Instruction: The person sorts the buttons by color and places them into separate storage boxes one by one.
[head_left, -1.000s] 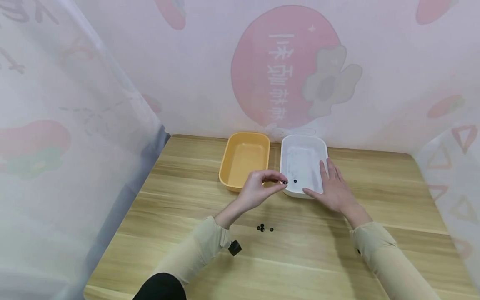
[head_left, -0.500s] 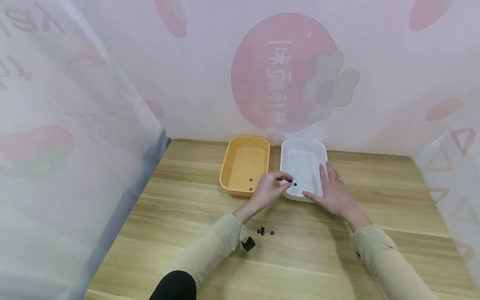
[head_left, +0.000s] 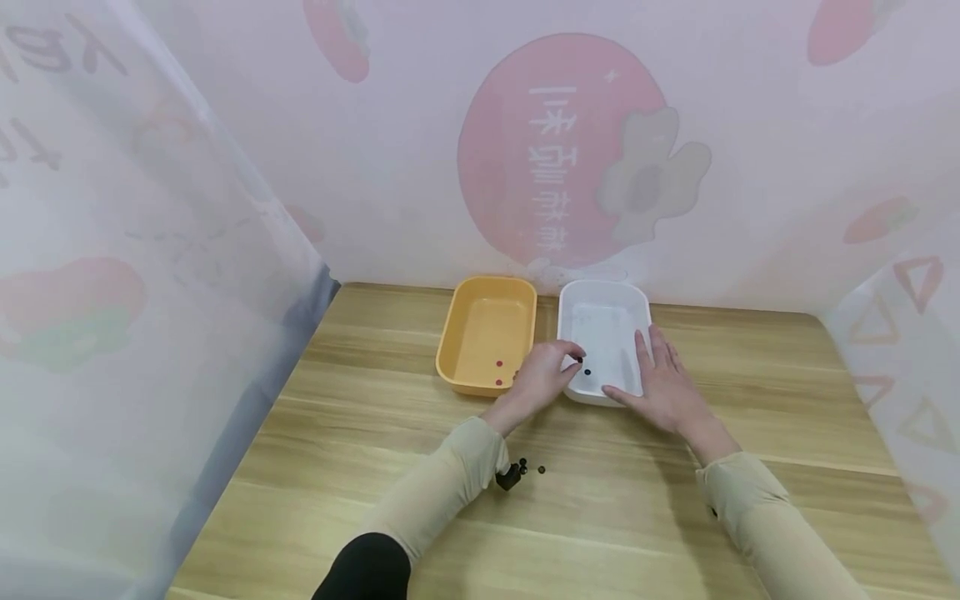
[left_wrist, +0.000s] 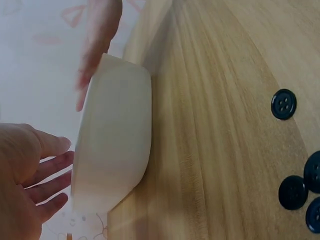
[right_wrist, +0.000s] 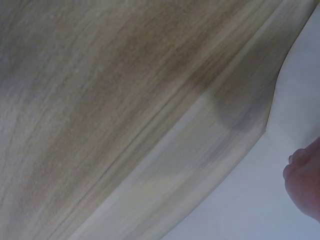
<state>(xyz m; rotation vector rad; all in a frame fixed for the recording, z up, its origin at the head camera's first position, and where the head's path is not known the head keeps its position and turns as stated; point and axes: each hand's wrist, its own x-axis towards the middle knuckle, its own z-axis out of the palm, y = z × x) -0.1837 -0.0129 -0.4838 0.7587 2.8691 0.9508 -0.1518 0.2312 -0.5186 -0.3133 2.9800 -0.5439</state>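
1. Background: a pale printed curtain (head_left: 375, 175) fills the upper head view; a wood-grain table (head_left: 637, 533) spans the lower part.
2. Views compared: the head view exposes the interiors of the yellow tray (head_left: 491, 321) and white tray (head_left: 603, 325), mid-frame; the left wrist view gives the white tray's outer wall and, at right, enlarges the loose buttons (left_wrist: 284, 104).
3. Buttons: round, glossy, black, the uppermost four-holed. A dark disc (head_left: 587, 372) lies in the white tray, red discs (head_left: 498, 363) in the yellow.
4. Left hand (head_left: 546, 372): thumb and finger pinch a dark button (head_left: 580, 360) at the white tray's lower left.
5. Right hand (head_left: 670, 393): fingers spread, grasping nothing, at the white tray's right rim.
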